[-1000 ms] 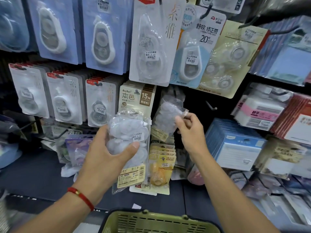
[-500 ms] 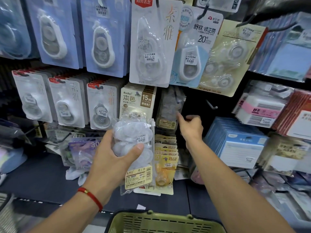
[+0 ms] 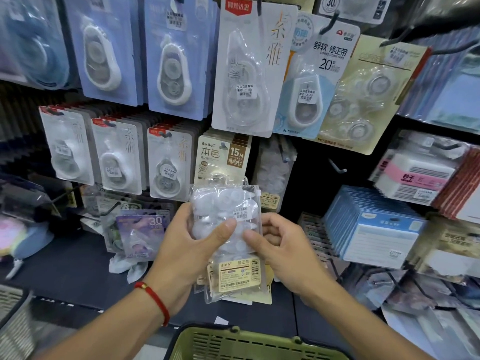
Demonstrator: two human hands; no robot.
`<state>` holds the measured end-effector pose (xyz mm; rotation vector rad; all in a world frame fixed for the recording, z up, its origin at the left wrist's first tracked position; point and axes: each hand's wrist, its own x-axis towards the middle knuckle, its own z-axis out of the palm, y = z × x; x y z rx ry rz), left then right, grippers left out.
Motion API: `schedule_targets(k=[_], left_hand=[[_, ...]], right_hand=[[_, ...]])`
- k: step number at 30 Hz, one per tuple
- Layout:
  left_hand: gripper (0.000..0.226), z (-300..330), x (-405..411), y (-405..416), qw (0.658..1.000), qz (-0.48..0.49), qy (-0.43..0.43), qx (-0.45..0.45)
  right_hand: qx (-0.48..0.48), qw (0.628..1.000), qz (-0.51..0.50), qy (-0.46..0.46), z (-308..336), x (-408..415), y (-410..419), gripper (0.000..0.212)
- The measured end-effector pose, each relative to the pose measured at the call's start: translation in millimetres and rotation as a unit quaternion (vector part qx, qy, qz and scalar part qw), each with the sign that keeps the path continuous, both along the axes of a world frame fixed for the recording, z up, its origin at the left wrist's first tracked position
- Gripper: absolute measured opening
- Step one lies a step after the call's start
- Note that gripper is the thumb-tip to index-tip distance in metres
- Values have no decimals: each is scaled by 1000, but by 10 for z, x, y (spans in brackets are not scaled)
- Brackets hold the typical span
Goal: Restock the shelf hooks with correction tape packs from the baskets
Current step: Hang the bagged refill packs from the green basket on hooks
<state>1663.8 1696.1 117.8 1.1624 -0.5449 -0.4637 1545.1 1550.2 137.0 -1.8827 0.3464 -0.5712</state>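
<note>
Hanging w/ carded correction tapes, black pegboard shelf wall (image 3: pixel 306 162) is filling the view; olive-green plastic basket (image 3: pixel 249 341) sitting below. Left hand (image 3: pixel 187 245) is still gripping the clear-bagged stack of white correction tape packs (image 3: pixel 228 224), thumb across front. Right hand (image 3: pixel 280 245), earlier reaching at the hooks, is now pinching the stack's right edge.

Bright overhead light, glare on blister packs (image 3: pixel 253 71) (esp. top row), wide-angle bowing and blur at edges.

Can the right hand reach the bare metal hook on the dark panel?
Probably yes: the right hand only pinches the clear plastic pack, and nothing hangs before the bare metal hook above it.
</note>
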Motion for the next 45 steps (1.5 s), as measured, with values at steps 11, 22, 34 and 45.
schedule_targets(k=[11, 22, 34, 45], left_hand=[[49, 32, 92, 51, 998, 55, -20, 22], [35, 44, 96, 73, 995, 77, -40, 47], [38, 110, 75, 82, 995, 87, -31, 42], [28, 44, 51, 2, 994, 83, -54, 54]], right_hand=[[79, 978, -156, -114, 120, -38, -220, 20], [80, 976, -172, -106, 185, -98, -190, 12], [50, 980, -182, -67, 47, -24, -284, 7], [22, 954, -298, 9, -110, 937, -1119, 38]])
